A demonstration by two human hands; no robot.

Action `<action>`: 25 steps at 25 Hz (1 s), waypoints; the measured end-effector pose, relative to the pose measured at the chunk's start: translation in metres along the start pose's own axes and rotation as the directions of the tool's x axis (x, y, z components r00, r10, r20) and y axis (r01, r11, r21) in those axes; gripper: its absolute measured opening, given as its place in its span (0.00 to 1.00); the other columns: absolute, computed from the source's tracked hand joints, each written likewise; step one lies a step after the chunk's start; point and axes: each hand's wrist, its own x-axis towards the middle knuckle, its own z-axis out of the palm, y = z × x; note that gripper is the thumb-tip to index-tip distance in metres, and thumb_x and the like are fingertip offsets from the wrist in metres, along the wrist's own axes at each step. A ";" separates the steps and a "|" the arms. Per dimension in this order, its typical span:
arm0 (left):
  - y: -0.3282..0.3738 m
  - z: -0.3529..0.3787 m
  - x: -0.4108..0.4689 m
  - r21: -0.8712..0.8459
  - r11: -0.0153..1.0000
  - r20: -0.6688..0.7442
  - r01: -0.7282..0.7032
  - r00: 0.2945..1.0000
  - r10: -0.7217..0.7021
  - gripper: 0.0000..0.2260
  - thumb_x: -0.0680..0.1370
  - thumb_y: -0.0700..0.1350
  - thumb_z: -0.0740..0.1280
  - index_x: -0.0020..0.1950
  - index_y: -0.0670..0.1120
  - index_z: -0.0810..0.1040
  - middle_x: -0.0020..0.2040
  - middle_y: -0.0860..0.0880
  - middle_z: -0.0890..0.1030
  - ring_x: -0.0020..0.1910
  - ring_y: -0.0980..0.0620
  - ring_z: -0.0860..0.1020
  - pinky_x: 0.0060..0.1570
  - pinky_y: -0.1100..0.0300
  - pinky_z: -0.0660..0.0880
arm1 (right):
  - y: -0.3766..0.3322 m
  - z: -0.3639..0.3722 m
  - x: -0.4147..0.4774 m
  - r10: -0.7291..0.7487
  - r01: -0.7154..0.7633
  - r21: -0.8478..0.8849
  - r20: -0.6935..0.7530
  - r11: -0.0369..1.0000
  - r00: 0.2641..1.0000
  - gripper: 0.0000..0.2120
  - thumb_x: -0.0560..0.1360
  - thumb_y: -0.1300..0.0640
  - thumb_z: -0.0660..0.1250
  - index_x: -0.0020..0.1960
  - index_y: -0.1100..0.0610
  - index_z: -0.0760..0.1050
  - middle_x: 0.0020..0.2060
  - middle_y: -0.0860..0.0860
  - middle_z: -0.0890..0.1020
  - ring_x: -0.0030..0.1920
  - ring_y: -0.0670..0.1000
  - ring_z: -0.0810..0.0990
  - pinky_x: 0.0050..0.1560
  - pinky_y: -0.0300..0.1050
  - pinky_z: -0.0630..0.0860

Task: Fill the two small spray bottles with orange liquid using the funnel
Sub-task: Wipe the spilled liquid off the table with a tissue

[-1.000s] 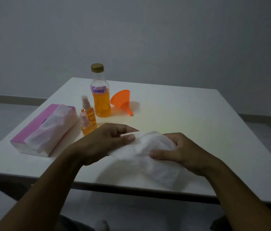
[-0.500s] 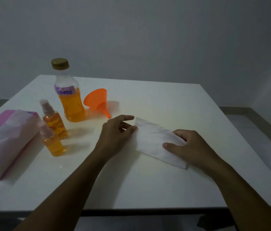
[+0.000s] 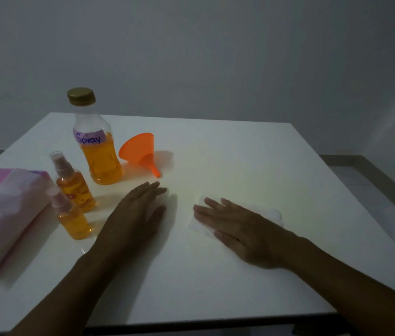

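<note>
Left hand [image 3: 140,209] flat on table [image 3: 228,151], right hand [image 3: 240,229] flat on tissue [image 3: 272,214], fingers straight; 2 orange-filled sprayers [image 3: 76,190] [image 3: 71,220] stand left of them, beside bottle [image 3: 98,154] and tipped funnel [image 3: 139,150].

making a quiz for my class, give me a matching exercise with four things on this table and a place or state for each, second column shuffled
Things:
1. funnel
2. large bottle
3. white tissue
4. tissue pack

Place or state:
a. flat under the right hand
b. lying on its side
c. upright, gold cap on
d. pink, at the left edge of the table

Pairs: 1-b, 2-c, 3-a, 4-d
</note>
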 end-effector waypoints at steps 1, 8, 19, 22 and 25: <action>-0.003 0.002 -0.002 0.061 0.998 0.037 -0.009 0.999 0.007 0.25 0.79 0.58 0.51 0.71 0.48 0.71 0.73 0.47 0.70 0.73 0.47 0.67 0.71 0.52 0.60 | 0.002 0.004 0.007 0.035 -0.036 0.042 0.021 0.998 0.999 0.25 0.85 0.54 0.50 0.81 0.51 0.52 0.80 0.42 0.52 0.79 0.40 0.44 0.80 0.48 0.47; -0.006 0.007 -0.004 0.188 0.982 0.153 0.008 0.988 -0.037 0.31 0.78 0.61 0.39 0.78 0.50 0.57 0.79 0.50 0.55 0.78 0.54 0.51 0.74 0.57 0.44 | -0.007 0.022 0.074 0.304 -0.302 0.035 -0.101 0.953 0.947 0.25 0.85 0.52 0.47 0.81 0.56 0.53 0.81 0.50 0.54 0.80 0.47 0.50 0.80 0.49 0.47; -0.002 0.016 -0.009 0.134 0.987 0.076 -0.093 0.994 0.083 0.38 0.78 0.65 0.36 0.74 0.42 0.66 0.74 0.44 0.67 0.74 0.47 0.63 0.74 0.50 0.55 | 0.058 -0.006 -0.037 0.488 -0.477 0.117 -0.087 0.871 0.869 0.24 0.85 0.52 0.50 0.81 0.53 0.54 0.80 0.45 0.54 0.79 0.41 0.50 0.70 0.23 0.37; 0.000 0.017 -0.007 0.168 0.980 0.075 -0.111 0.992 0.099 0.33 0.81 0.60 0.42 0.71 0.40 0.71 0.71 0.41 0.72 0.71 0.44 0.69 0.72 0.45 0.61 | 0.084 -0.013 -0.053 0.711 -0.700 0.130 -0.076 0.703 0.700 0.23 0.86 0.57 0.48 0.81 0.56 0.53 0.81 0.50 0.53 0.80 0.48 0.51 0.74 0.35 0.43; -0.002 0.018 -0.004 0.178 0.975 0.085 -0.130 0.990 0.116 0.31 0.81 0.58 0.44 0.69 0.39 0.73 0.68 0.39 0.74 0.70 0.43 0.71 0.71 0.44 0.63 | 0.079 -0.002 -0.007 0.820 -0.806 0.153 -0.146 0.572 0.554 0.23 0.81 0.67 0.51 0.76 0.62 0.61 0.79 0.58 0.59 0.79 0.56 0.55 0.78 0.47 0.48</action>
